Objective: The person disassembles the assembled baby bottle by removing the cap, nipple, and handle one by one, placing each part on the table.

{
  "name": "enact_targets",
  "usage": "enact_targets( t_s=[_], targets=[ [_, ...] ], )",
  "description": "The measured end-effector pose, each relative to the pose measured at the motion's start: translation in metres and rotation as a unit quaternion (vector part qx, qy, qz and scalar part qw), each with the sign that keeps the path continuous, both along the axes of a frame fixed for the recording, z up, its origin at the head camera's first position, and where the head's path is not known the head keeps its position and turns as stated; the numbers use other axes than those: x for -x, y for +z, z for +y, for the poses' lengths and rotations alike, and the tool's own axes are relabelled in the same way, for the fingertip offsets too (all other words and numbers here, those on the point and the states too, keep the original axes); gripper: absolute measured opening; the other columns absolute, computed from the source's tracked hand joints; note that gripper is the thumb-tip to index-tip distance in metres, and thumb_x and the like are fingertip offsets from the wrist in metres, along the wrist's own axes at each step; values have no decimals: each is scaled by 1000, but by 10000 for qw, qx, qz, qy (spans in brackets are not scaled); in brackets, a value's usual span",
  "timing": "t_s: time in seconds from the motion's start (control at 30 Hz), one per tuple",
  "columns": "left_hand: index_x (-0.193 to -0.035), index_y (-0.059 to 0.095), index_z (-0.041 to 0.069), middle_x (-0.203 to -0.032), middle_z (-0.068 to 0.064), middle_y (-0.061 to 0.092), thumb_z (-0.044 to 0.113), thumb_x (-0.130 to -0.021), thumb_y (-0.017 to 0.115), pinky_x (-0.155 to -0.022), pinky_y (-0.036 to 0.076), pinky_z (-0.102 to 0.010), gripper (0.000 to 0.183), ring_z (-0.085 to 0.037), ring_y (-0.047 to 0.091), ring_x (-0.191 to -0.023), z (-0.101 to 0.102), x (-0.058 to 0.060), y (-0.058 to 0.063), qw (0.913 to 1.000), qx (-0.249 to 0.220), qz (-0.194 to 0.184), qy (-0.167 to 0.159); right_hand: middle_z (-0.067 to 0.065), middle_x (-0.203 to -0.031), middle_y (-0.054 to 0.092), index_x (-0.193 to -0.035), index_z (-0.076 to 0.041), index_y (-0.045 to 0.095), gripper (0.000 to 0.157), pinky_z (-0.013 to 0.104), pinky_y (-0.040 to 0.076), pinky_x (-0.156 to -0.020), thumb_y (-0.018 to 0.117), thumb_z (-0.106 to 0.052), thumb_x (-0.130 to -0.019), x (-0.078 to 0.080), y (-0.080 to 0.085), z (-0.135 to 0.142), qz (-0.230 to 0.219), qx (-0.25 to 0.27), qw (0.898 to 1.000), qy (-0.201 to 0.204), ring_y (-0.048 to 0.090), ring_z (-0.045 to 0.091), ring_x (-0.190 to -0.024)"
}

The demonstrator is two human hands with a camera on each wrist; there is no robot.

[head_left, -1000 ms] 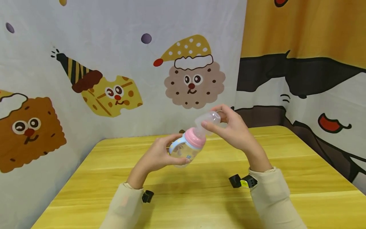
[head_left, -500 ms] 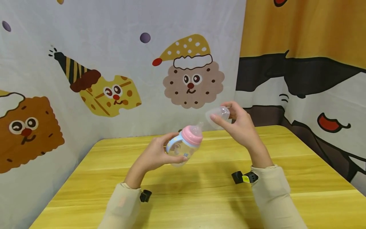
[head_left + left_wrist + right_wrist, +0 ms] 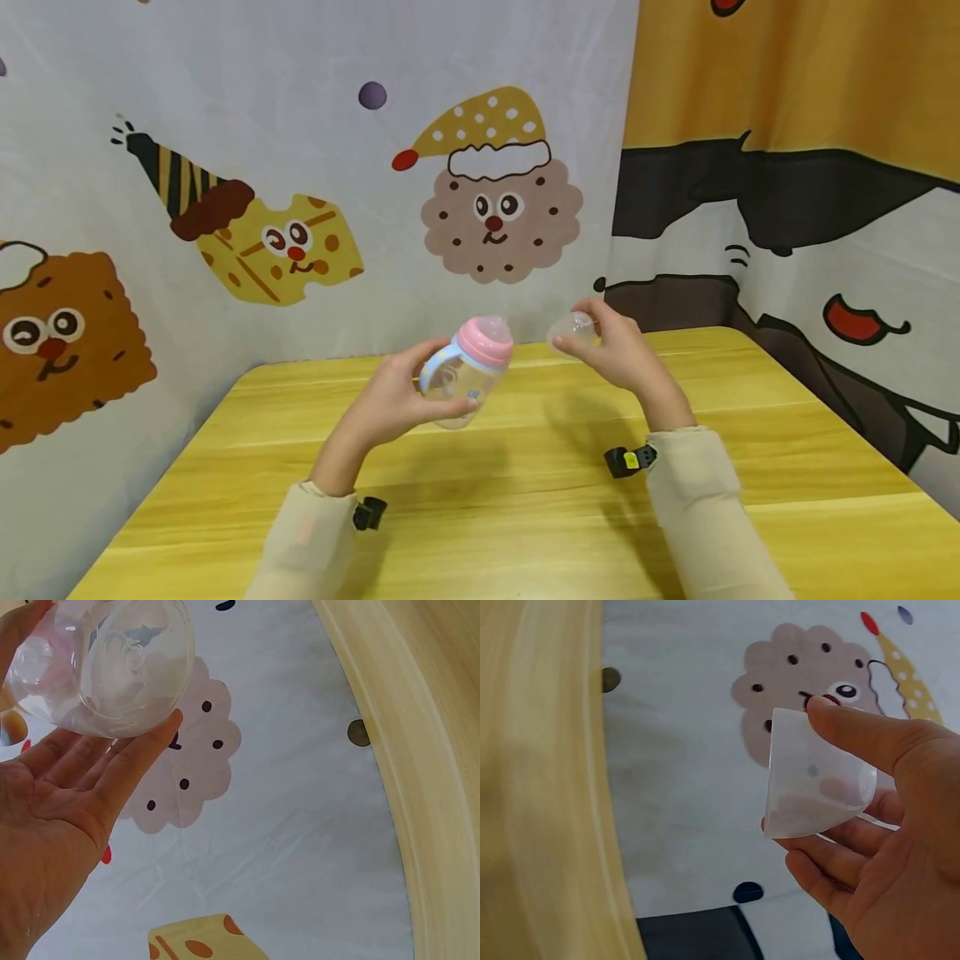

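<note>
Above the table, my left hand (image 3: 393,392) grips a baby bottle (image 3: 467,379) with a pink collar, a clear nipple and light-blue handles. The bottle tilts with its nipple up and to the right. In the left wrist view the clear base of the bottle (image 3: 135,667) faces the camera, with the left hand's fingers along its side. My right hand (image 3: 618,350) pinches a translucent dome-shaped bottle cap (image 3: 570,332), apart from the bottle and to its right. The right wrist view shows this cap (image 3: 817,780) between thumb and fingers, its wide rim facing left.
A wood-grain table (image 3: 495,517) lies under both hands. Behind it hangs a pale curtain (image 3: 420,250) printed with cartoon biscuits and cheese. Another printed curtain (image 3: 810,217) stands along the right side. Each wrist wears a black strap.
The right hand has drawn the cap off the nipple to the right, then lowered it. The left hand has shifted slightly left and up with the bottle.
</note>
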State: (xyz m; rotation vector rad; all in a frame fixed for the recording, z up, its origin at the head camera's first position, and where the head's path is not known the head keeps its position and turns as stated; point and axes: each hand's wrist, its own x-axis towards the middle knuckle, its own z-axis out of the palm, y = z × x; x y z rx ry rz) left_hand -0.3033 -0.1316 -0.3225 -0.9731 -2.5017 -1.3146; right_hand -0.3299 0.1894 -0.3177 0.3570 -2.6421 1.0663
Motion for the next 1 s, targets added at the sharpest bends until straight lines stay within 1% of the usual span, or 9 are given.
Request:
enact_targets(
  t_s=[0.03, 0.13, 0.2, 0.37, 0.5, 0.63, 0.73, 0.87, 1.0],
  targets=[
    [-127, 57, 31, -106, 3, 67, 42, -72, 85, -67, 55, -34, 63, -22, 65, -85, -1, 0, 0, 10000, -9, 0, 49, 10, -113, 63, -127, -12, 49, 50, 46, 50, -83, 68, -41, -90, 2, -3, 0, -68, -49, 10000, 45, 58, 29, -103],
    [-129, 56, 27, -107, 1, 66, 42, -72, 86, -67, 55, -34, 65, -22, 65, -85, -3, -1, 1, 9999, -15, 3, 111, 10, -110, 63, -125, -11, 50, 48, 41, 50, -78, 69, -37, -91, 7, -12, 1, -148, -132, 9998, 82, 60, 27, -95],
    [-130, 56, 27, -108, 2, 66, 42, -72, 85, -67, 56, -34, 66, -22, 65, -86, -4, 0, 1, 9999, -15, -15, 128, 12, -110, 63, -126, -9, 50, 48, 41, 50, -77, 69, -36, -91, 9, -16, 3, -149, -214, 9996, 99, 60, 27, -94],
    [-127, 57, 29, -105, 2, 67, 45, -71, 85, -67, 56, -34, 64, -21, 65, -84, -5, 0, 3, 9998, -31, -8, 196, 16, -115, 62, -130, -7, 48, 51, 46, 49, -81, 68, -35, -92, 13, -25, 6, -353, -428, 9984, 75, 60, 31, -97],
    [-126, 58, 30, -104, 2, 69, 45, -71, 85, -67, 56, -35, 63, -20, 66, -84, -5, 1, 4, 9997, -37, 58, 229, 20, -122, 58, -135, -6, 43, 55, 50, 48, -84, 66, -35, -94, 15, -32, 10, -777, -664, 9948, 23, 58, 34, -102],
    [-126, 58, 30, -105, 2, 69, 45, -72, 85, -68, 56, -35, 63, -20, 67, -85, -4, 2, 4, 9997, -68, 72, 236, 24, -127, 55, -138, -3, 40, 58, 54, 46, -88, 65, -32, -95, 16, -39, 14, -1033, -837, 9911, 67, 56, 39, -110],
    [-126, 58, 31, -105, 1, 69, 45, -71, 85, -69, 56, -36, 63, -20, 67, -85, -5, 3, 5, 9996, -85, 72, 256, 25, -128, 54, -136, 0, 42, 56, 55, 45, -90, 66, -28, -94, 18, -44, 14, -1093, -906, 9896, 207, 54, 40, -112],
    [-126, 58, 30, -105, 0, 69, 44, -71, 86, -69, 55, -37, 63, -20, 66, -86, -6, 2, 5, 9994, -135, 35, 306, 24, -123, 54, -131, 3, 44, 51, 53, 45, -89, 67, -21, -93, 19, -48, 13, -1210, -949, 9872, 413, 54, 38, -109],
    [-127, 58, 30, -106, -2, 70, 43, -72, 85, -69, 56, -36, 63, -21, 67, -86, -7, 1, 4, 9994, -146, 25, 323, 24, -122, 53, -130, 4, 44, 48, 52, 46, -87, 67, -16, -93, 20, -52, 13, -1371, -981, 9846, 473, 54, 37, -108]
  ],
)
